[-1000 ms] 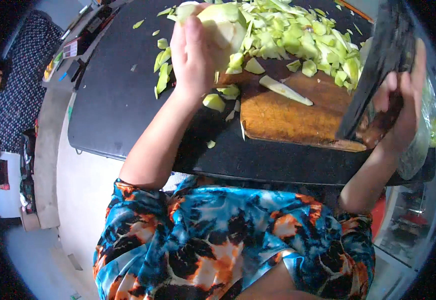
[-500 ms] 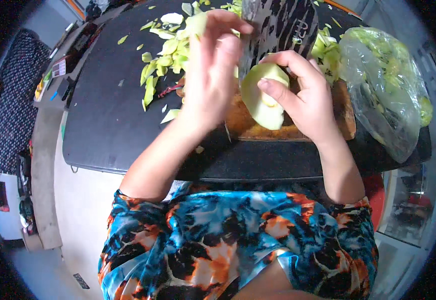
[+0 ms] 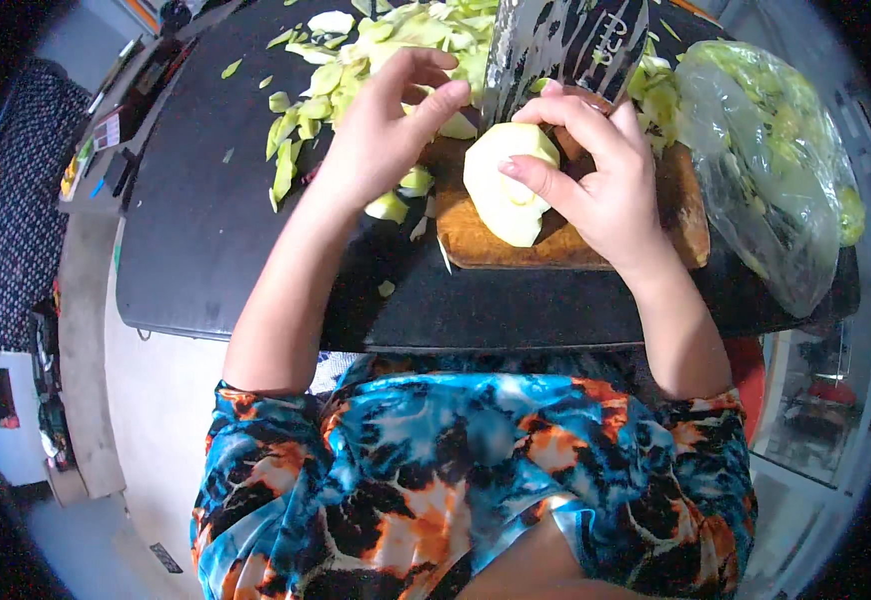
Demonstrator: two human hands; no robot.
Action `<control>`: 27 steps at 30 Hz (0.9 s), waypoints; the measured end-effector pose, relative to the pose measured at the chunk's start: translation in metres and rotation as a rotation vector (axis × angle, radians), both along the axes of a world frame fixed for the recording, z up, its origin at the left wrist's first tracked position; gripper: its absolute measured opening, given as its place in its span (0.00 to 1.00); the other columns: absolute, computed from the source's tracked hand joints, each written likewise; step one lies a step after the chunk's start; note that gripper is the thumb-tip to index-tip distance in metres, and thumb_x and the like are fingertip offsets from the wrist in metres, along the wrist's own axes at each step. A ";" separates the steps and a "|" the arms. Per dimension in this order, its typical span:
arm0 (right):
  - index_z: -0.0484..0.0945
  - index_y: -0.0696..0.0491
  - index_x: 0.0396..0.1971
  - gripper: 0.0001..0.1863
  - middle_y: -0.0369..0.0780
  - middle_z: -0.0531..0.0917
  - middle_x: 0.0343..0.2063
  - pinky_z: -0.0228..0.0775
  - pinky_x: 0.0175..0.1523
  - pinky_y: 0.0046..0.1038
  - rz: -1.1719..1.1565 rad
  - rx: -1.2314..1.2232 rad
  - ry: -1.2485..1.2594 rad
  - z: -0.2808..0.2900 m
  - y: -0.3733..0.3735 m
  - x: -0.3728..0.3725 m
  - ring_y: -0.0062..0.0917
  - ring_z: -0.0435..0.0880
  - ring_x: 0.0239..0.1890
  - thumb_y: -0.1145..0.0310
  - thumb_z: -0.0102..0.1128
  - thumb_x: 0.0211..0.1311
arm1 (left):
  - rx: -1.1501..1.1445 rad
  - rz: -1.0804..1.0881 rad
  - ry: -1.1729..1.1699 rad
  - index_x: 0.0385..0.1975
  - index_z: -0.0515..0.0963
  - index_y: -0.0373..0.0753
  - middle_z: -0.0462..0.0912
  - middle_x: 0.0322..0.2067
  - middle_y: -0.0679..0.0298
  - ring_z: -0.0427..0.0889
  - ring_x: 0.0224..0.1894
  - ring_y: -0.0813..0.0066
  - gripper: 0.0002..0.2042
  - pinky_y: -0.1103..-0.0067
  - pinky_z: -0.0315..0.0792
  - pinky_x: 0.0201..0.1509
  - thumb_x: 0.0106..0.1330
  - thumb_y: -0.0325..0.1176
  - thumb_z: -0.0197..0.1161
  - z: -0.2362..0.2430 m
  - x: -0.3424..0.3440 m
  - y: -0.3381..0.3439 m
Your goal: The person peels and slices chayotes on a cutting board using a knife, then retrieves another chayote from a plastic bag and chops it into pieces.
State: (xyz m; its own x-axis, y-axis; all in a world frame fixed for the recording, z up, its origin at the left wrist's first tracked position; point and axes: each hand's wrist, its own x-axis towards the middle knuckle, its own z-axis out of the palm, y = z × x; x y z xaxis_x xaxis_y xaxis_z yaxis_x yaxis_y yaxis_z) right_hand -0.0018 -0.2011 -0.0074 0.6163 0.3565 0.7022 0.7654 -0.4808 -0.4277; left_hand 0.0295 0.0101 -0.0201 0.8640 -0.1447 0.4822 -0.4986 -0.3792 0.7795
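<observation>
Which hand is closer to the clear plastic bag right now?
Right. The right hand grips a pale green piece, left of the plastic bag and apart from it; the left hand is farther left, near the green slices.

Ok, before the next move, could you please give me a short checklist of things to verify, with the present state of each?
1. Right hand has the pale green piece between thumb and fingers: ok.
2. Left hand is free: ok, it seems empty.
3. Left hand is well away from the broad blade: not ok, they look close in this view.
4. Blade's handle is firmly held: cannot tell, not clearly visible.
5. Table is free of scraps: not ok, slices lie scattered.
</observation>
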 end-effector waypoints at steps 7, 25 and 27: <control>0.79 0.54 0.39 0.23 0.42 0.79 0.41 0.66 0.53 0.31 -0.006 0.061 -0.053 -0.011 0.004 -0.004 0.33 0.74 0.49 0.65 0.74 0.40 | -0.041 -0.184 0.232 0.37 0.74 0.33 0.78 0.30 0.65 0.75 0.34 0.81 0.14 0.82 0.69 0.39 0.66 0.39 0.56 0.020 -0.041 -0.025; 0.80 0.48 0.26 0.17 0.46 0.65 0.55 0.51 0.63 0.47 0.019 -0.120 -0.167 -0.018 0.028 -0.028 0.47 0.56 0.62 0.57 0.73 0.34 | -0.820 -0.001 0.261 0.32 0.70 0.37 0.73 0.25 0.67 0.69 0.28 0.79 0.20 0.81 0.64 0.36 0.70 0.51 0.44 0.026 -0.021 -0.006; 0.78 0.48 0.32 0.18 0.42 0.72 0.51 0.61 0.58 0.42 0.105 -0.205 0.015 -0.021 0.021 -0.025 0.39 0.70 0.54 0.59 0.72 0.39 | -0.945 -0.260 0.212 0.35 0.69 0.38 0.71 0.25 0.67 0.68 0.27 0.76 0.20 0.80 0.64 0.35 0.70 0.51 0.42 0.029 -0.008 0.020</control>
State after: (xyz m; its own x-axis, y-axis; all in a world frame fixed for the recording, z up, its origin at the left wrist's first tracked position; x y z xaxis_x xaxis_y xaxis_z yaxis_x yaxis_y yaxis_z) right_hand -0.0273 -0.1804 -0.0286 0.5785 0.5532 0.5994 0.8099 -0.4770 -0.3414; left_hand 0.0219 0.0296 0.0091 0.9414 0.0212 0.3366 -0.2937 0.5423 0.7872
